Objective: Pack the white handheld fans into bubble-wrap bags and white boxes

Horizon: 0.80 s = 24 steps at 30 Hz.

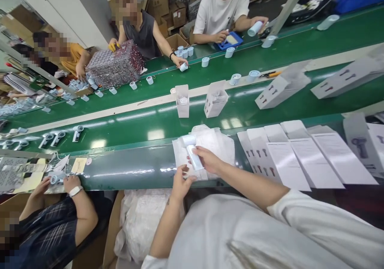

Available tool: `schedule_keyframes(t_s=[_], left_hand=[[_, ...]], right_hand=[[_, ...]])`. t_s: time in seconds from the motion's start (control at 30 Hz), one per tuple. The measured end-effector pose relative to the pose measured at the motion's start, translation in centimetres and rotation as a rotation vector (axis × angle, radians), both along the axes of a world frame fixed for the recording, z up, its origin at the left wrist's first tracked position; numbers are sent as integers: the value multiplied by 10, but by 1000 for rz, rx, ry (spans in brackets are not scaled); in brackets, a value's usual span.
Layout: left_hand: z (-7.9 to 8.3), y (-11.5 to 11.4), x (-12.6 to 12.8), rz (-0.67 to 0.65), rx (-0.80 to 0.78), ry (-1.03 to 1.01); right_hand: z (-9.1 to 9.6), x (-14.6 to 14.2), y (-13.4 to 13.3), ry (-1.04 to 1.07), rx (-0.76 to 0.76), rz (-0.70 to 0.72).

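A light blue handheld fan [195,160], with a round head and a straight handle, is held tilted above a pile of white plastic bags [222,145] on the near worktop. My right hand [207,160] wraps round its handle from the right. Close to the handle's lower end, my left hand [182,182] has its thumb and fingers curled together; what lies between them is too small to make out.
Open white boxes [182,106] stand on the green belt [132,129]. Printed leaflets [288,161] and flat boxes lie to my right. More fans [78,133] sit on the belt at left. Co-workers sit opposite and at left. Below the worktop is a carton of plastic bags [147,217].
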<state>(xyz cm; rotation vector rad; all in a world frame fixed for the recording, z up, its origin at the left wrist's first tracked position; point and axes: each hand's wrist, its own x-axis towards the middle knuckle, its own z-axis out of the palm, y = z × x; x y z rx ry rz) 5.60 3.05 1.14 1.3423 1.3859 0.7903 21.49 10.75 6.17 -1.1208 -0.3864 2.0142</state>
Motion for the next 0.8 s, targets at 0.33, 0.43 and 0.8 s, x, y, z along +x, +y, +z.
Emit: schedule_keyframes(t_s=[0.33, 0.43, 0.8], left_hand=[[-30, 23, -28, -123, 131, 406], [-5, 18, -25, -140, 139, 299], [48, 14, -18, 337, -33, -320]], right_hand=[[9, 71, -68, 101, -139, 339], [2, 51, -75, 106, -151, 420], [5, 40, -49, 22, -39, 507]])
